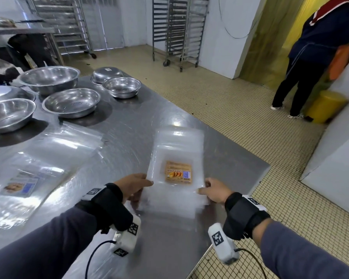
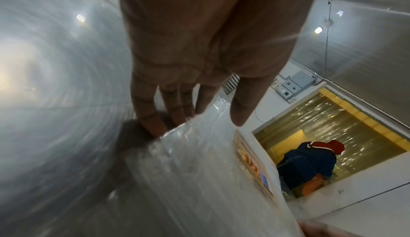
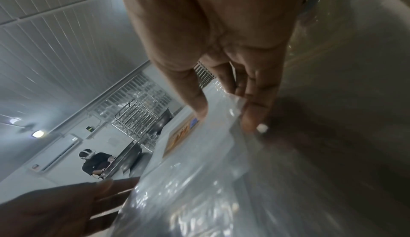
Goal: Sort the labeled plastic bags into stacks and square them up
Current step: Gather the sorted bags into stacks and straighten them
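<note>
A stack of clear plastic bags [image 1: 175, 150] with an orange "BISKUT WANGI" label [image 1: 178, 172] lies lengthwise near the steel table's right edge. My left hand [image 1: 136, 185] pinches its near left edge, thumb on top and fingers [image 2: 153, 125] underneath. My right hand [image 1: 211, 189] pinches the near right edge the same way, thumb [image 3: 198, 107] above and fingers below. The stack [image 2: 199, 170] [image 3: 210, 179] looks blurred at its near end. A second pile of clear bags with a tan and blue label [image 1: 18, 186] lies far left, and loose clear bags [image 1: 69, 146] lie behind it.
Several steel bowls [image 1: 71, 102] stand along the far left of the table [image 1: 125, 125]. The table's right edge [image 1: 236, 146] drops to a tiled floor. A person [image 1: 310, 57] stands at the back right by a yellow bin [image 1: 324, 106]. Tray racks [image 1: 179, 31] stand by the wall.
</note>
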Tool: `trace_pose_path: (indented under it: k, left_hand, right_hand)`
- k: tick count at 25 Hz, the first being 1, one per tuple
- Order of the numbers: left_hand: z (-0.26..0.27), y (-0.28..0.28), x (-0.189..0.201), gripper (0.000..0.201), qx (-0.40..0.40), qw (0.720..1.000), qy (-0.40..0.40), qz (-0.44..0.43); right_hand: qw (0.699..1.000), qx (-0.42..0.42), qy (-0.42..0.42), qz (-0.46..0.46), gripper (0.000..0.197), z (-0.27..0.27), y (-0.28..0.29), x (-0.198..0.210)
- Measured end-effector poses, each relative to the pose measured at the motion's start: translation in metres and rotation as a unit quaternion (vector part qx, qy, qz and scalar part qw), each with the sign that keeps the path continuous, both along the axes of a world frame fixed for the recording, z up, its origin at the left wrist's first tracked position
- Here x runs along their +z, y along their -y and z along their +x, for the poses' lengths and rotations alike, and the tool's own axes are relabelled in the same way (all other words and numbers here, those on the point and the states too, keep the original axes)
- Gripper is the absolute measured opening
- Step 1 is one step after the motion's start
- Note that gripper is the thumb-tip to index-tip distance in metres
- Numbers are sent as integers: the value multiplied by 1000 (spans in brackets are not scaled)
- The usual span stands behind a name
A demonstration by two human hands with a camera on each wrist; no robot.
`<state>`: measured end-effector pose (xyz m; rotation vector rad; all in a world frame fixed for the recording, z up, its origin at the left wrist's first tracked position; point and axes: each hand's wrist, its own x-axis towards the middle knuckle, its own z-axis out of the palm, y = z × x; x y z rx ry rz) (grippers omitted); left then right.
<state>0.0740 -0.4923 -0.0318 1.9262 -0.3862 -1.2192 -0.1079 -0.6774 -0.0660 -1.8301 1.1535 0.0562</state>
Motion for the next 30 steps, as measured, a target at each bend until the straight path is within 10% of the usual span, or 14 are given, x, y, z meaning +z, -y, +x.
trace_pose_path:
  k: [5, 9, 18, 23, 30]
  left_hand:
    - [-7, -1, 7, 22, 31, 999, 12, -10]
    - [-13, 4, 7, 57, -4, 996, 86, 11]
    - [-8, 7, -8, 63, -16, 991, 122, 49]
    - [-18, 25, 4, 91, -104, 927, 339, 124]
    - [-58, 71, -11, 123, -223, 906, 321, 161]
  right_hand:
    - [999, -29, 30, -34, 40, 4, 2, -1]
    - [996, -64, 17, -58, 52, 8, 6, 10]
    - [999, -48, -4, 18, 20, 13, 14, 4]
    - [991, -85, 35, 96, 31, 12, 16, 13]
    - [988, -80, 19, 135, 29, -1, 12, 13]
